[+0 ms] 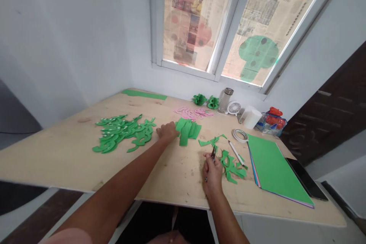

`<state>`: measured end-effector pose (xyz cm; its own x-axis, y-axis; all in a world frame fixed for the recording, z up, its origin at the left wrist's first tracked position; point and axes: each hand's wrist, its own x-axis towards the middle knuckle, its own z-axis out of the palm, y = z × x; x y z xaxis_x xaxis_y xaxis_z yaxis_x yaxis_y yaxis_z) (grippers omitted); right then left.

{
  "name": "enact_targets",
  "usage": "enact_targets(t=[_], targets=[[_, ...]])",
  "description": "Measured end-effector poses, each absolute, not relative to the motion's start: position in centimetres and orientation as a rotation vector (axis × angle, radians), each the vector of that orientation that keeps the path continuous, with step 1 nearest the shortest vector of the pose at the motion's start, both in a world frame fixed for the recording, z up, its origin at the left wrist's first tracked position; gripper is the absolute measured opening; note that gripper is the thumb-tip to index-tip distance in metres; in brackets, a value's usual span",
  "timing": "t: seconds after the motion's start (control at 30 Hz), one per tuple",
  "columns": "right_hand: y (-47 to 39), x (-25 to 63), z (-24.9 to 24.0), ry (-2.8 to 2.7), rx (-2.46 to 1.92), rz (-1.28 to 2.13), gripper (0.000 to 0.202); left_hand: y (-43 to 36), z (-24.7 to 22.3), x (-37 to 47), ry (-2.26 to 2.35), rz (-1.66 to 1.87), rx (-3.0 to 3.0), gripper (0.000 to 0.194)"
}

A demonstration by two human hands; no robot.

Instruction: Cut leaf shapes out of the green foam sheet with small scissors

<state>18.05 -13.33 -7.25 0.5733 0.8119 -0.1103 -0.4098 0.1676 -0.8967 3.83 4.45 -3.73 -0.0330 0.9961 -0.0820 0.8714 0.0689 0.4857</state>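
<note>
My left hand (167, 131) reaches to the left edge of a pile of green rectangular pieces (187, 129) at the middle of the table; its fingers are bent together, and what they grip at the pile is too small to tell. Nearer the front edge, my right hand (213, 167) is closed around small dark-bladed scissors (214, 152), blades pointing away from me. Green scraps (233, 167) lie just right of it, with more scraps (213, 141) beyond. Left of my left hand are many curved green cutouts (122, 131). Pink cutouts (193, 113) lie behind the rectangular pieces.
A white pen (236, 153), tape roll (240, 135) and stack of coloured sheets (276, 167) are on the right, beside a dark tablet (307, 179). Along the back stand green paper ornaments (199, 99), a bottle (225, 100), a fan (234, 107), a white roll (252, 118) and a clear bag (271, 122).
</note>
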Motion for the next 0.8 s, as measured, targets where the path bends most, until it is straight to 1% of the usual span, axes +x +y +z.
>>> enact_targets(t=[0.1,0.27,0.4,0.5,0.63,0.67,0.73,0.8], targets=[[-13.3,18.0,-7.3,-0.456,-1.081,0.904,0.045,4.3,-4.0,3.6,1.925,0.576,1.747,0.039],[-13.2,18.0,-7.5,-0.474,-1.08,0.896,0.046,4.0,-4.6,2.1,1.841,0.932,1.453,0.039],[-13.2,18.0,-7.7,-0.495,-1.084,0.893,0.045,2.2,-5.0,1.1,1.695,1.161,1.167,0.038],[-13.3,18.0,-7.5,-0.517,-1.092,0.895,0.044,-0.2,-5.2,1.1,1.531,1.22,0.977,0.039],[-13.2,17.8,-6.6,-0.556,-1.11,0.904,0.043,-3.2,-4.9,1.5,1.285,1.203,0.807,0.039],[-13.0,17.6,-6.3,-0.565,-1.114,0.91,0.044,-3.7,-4.7,1.7,1.23,1.203,0.779,0.035],[-12.4,17.1,-5.6,-0.59,-1.113,0.924,0.046,-4.6,-4.2,2.0,1.129,1.218,0.731,0.016],[-11.5,16.5,-5.0,-0.618,-1.11,0.948,0.049,-5.1,-3.6,2.5,1.024,1.24,0.7,0.025]])
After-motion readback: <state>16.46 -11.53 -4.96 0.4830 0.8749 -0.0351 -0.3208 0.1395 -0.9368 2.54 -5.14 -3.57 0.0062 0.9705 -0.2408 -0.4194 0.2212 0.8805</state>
